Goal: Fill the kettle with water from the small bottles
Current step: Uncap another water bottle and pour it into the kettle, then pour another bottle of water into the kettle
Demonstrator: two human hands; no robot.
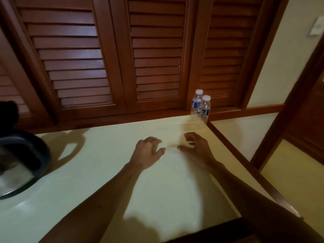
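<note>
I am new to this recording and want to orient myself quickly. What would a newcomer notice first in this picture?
First, two bare hands, left and right, both empty, hovering open over the pale yellow-green countertop. Next, two small clear plastic water bottles with white caps, upright and capped at the counter's far right corner. The black electric kettle sits at the left edge, before brown louvred wooden doors.

This looks like a hotel room or a home bedroom. Louvred wooden doors (84, 55) back a pale counter (105, 172) with wood trim, where two small water bottles (200, 107) and a kettle (19, 163) stand.
</note>
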